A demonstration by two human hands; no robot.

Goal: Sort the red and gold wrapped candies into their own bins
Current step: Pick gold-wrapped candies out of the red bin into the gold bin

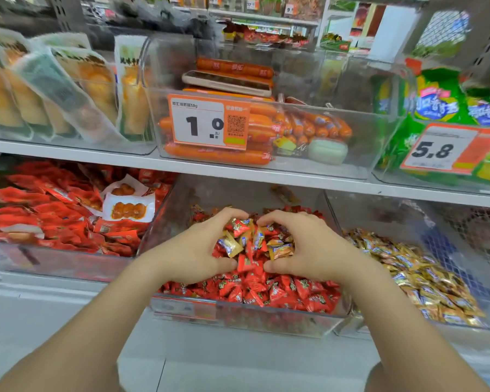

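Left grip (pixel 198 250) and right grip (pixel 309 244) both cup and curl around a mixed heap (pixel 246 241) of red and gold candies in the red bin (pixel 266 321), with the gold bin (pixel 379 213) just beside it. The wrappers look light, crinkly and slippery, so better to scoop from underneath than pinch the twisted ends

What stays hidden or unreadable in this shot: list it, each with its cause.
Head view only.
- Mixed pile: the left hand and right hand cup it, so gold pieces beneath cannot be counted.
- Label on the front of the red candy bin: blurred, unreadable.
- Gold candy bin: right end cut off by the frame edge.
- Print on the red candies: too small to read.
- Top shelf goods: blurred.
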